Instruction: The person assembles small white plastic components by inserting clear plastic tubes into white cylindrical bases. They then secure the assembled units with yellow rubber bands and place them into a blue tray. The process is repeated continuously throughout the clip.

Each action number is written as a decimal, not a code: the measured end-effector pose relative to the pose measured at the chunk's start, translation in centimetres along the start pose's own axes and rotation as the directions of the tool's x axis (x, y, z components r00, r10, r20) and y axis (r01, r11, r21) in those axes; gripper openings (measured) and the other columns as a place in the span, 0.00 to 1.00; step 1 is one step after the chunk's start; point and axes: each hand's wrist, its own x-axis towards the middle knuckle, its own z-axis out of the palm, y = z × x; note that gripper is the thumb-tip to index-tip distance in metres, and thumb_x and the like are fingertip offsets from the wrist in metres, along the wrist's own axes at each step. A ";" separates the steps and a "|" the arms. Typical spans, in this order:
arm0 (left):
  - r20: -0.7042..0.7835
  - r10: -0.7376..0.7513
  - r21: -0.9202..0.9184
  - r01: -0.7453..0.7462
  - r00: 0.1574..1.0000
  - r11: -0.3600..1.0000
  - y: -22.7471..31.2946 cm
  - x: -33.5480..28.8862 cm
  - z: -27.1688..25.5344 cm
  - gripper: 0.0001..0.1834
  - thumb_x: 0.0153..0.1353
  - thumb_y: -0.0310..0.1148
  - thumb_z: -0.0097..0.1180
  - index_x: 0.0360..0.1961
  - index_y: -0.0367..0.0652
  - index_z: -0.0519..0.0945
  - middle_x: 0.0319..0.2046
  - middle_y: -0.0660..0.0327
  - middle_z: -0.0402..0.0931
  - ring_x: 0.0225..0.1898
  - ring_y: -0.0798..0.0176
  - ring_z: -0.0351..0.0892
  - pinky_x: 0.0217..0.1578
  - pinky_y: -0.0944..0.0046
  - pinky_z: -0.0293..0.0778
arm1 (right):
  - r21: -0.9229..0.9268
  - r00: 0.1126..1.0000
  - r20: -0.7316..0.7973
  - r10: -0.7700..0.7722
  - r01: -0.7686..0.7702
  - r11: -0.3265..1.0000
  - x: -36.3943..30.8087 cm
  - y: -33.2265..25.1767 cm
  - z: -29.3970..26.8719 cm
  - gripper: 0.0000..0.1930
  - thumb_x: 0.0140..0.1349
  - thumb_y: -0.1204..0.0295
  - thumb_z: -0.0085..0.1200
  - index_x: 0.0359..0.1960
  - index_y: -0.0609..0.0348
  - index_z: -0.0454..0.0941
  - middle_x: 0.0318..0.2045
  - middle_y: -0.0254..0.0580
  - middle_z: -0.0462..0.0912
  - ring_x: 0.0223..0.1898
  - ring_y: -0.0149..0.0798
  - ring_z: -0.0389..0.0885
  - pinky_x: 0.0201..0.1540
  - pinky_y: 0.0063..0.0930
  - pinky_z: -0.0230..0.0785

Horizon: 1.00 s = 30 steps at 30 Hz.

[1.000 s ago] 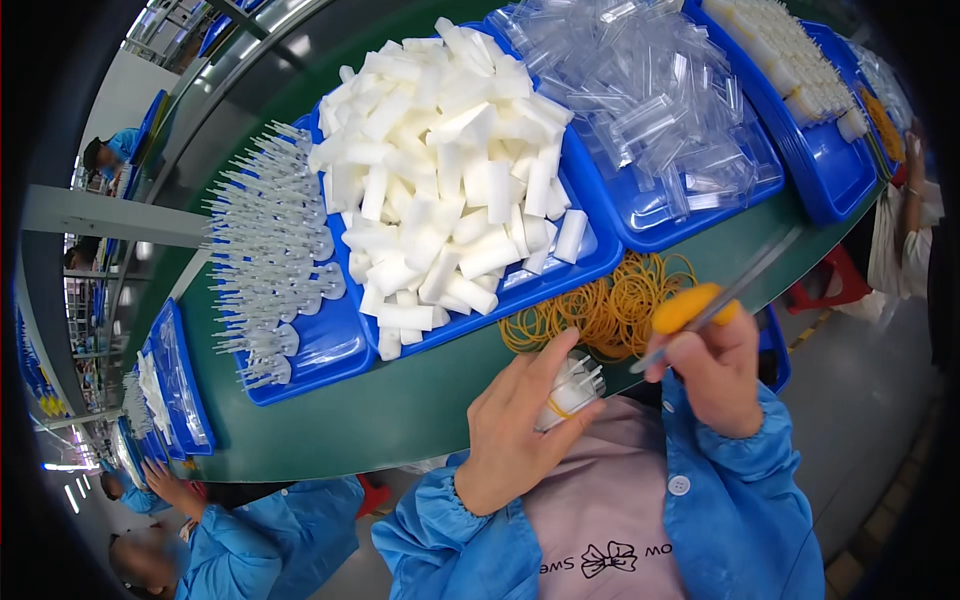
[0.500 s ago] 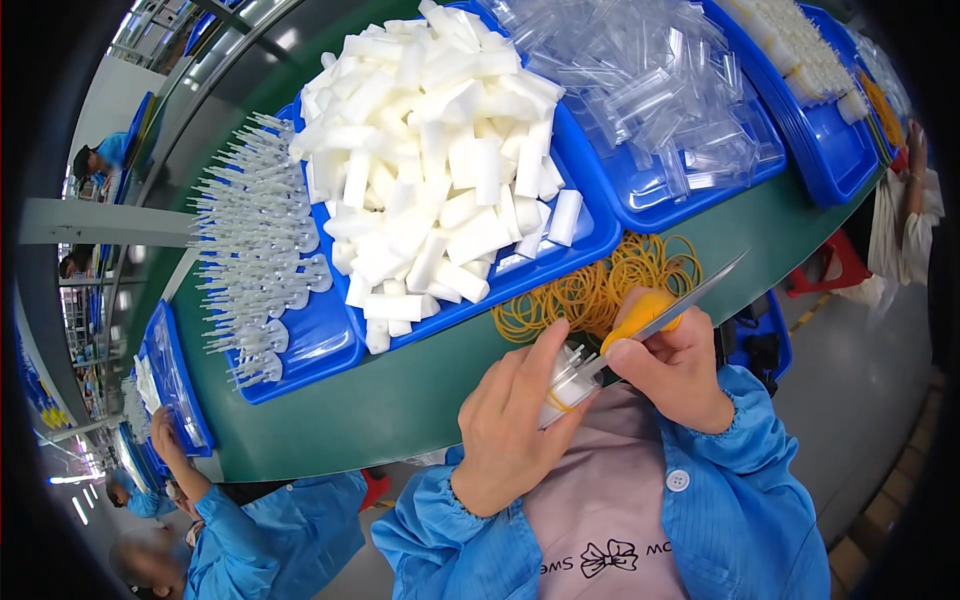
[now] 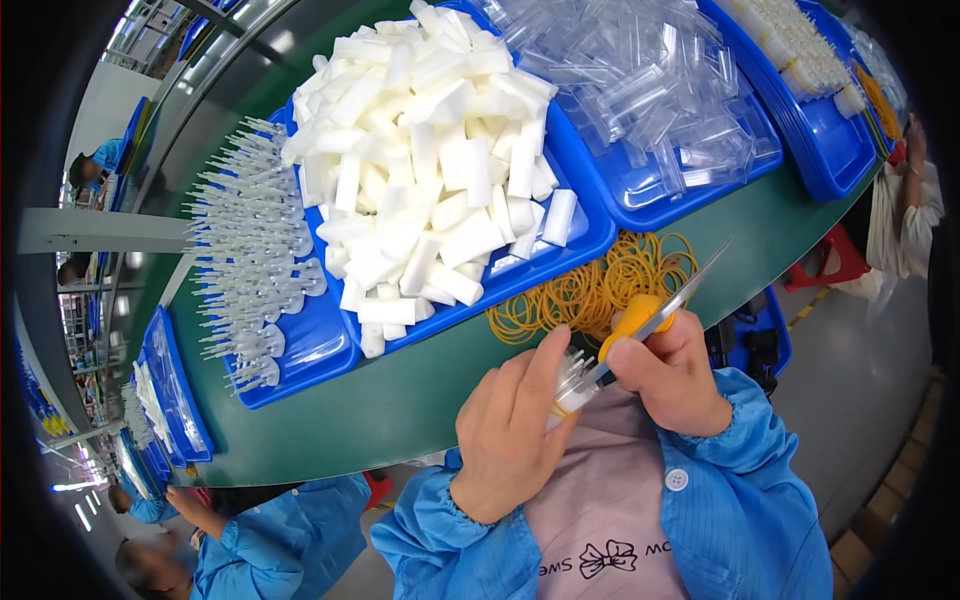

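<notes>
My left hand [image 3: 512,420] is closed around a small bundle of white plastic pieces [image 3: 575,372] with thin prongs sticking up and a yellow rubber band around its lower part. My right hand [image 3: 672,375], closed, grips a slim, pointed metal tool [image 3: 690,288]. One end of the tool points up and to the right; its other end reaches down to the bundle's prongs. Something yellow [image 3: 632,322] wraps the tool or my fingers at the grip; I cannot tell which. A loose heap of yellow rubber bands [image 3: 600,285] lies just beyond my hands on the green table [image 3: 400,420].
Ahead stands a blue tray [image 3: 590,238] heaped with white foam pieces [image 3: 430,170]. Left of it, another tray holds rows of white pronged plastic parts [image 3: 250,240]. Clear plastic sleeves [image 3: 660,100] fill a tray at the right. A co-worker in a blue sleeve [image 3: 290,530] sits at left.
The tool's lower end has come closer to the bundle, and the right hand has shifted slightly left. The co-worker's hand at left has drawn back from the tray.
</notes>
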 end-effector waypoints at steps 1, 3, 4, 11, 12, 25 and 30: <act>0.001 0.003 0.010 -0.003 1.000 1.000 0.1 0.0 -0.1 0.36 0.34 0.24 0.70 0.52 0.40 0.74 0.36 0.53 0.76 0.34 0.52 0.78 0.33 0.60 0.74 | -0.101 0.999 0.011 -0.043 0.044 0.994 -0.1 0.5 -0.4 0.03 0.60 0.76 0.55 0.31 0.61 0.75 0.22 0.24 0.72 0.24 0.17 0.65 0.26 0.15 0.57; 0.004 0.008 0.031 -0.009 1.000 0.999 0.2 -0.1 -0.3 0.37 0.33 0.23 0.69 0.52 0.41 0.74 0.37 0.53 0.76 0.35 0.51 0.77 0.34 0.60 0.73 | -0.288 0.992 0.054 -0.113 0.124 0.950 -0.2 0.5 -0.8 0.03 0.59 0.76 0.54 0.30 0.61 0.74 0.22 0.25 0.71 0.23 0.18 0.63 0.25 0.16 0.55; 0.012 0.009 0.038 -0.010 1.000 0.999 0.1 -0.2 -0.3 0.37 0.33 0.23 0.69 0.52 0.41 0.74 0.37 0.53 0.76 0.35 0.51 0.77 0.34 0.60 0.73 | -0.371 0.987 0.084 -0.140 0.161 0.914 -0.2 0.2 -0.8 0.03 0.59 0.76 0.53 0.29 0.62 0.73 0.23 0.27 0.71 0.23 0.19 0.63 0.25 0.17 0.55; 0.003 0.017 -0.061 -0.017 1.000 0.998 -0.6 -0.3 -0.1 0.36 0.35 0.23 0.69 0.52 0.40 0.74 0.38 0.52 0.76 0.36 0.52 0.77 0.37 0.61 0.73 | -0.140 0.999 -0.010 -0.037 0.035 0.989 -0.3 -0.2 -0.7 0.04 0.58 0.77 0.55 0.28 0.60 0.73 0.18 0.22 0.67 0.21 0.16 0.60 0.22 0.16 0.50; -0.002 -0.001 -0.104 0.000 1.000 0.995 -0.6 -0.2 0.0 0.35 0.36 0.24 0.70 0.52 0.40 0.74 0.38 0.52 0.76 0.37 0.52 0.77 0.37 0.62 0.73 | -0.147 0.999 -0.008 -0.052 0.050 0.988 -0.3 -0.1 -0.8 0.04 0.58 0.77 0.56 0.28 0.60 0.73 0.19 0.22 0.68 0.21 0.16 0.60 0.23 0.15 0.50; 0.229 -0.193 -0.394 0.272 0.954 0.878 -0.3 0.5 -0.3 0.33 0.41 0.29 0.71 0.51 0.39 0.73 0.37 0.57 0.75 0.37 0.62 0.76 0.39 0.67 0.71 | -0.254 0.995 0.018 -0.096 0.097 0.962 0.0 -0.4 -1.6 0.04 0.59 0.76 0.56 0.28 0.60 0.74 0.19 0.22 0.69 0.22 0.15 0.61 0.22 0.14 0.52; 0.190 -0.173 -0.394 0.237 0.966 0.888 -0.3 0.7 -0.2 0.32 0.40 0.28 0.71 0.50 0.39 0.74 0.36 0.58 0.75 0.35 0.63 0.76 0.37 0.67 0.71 | -0.207 0.999 0.032 -0.031 0.037 0.978 0.0 0.0 -0.9 0.04 0.59 0.76 0.56 0.28 0.60 0.74 0.18 0.22 0.68 0.21 0.16 0.60 0.21 0.16 0.51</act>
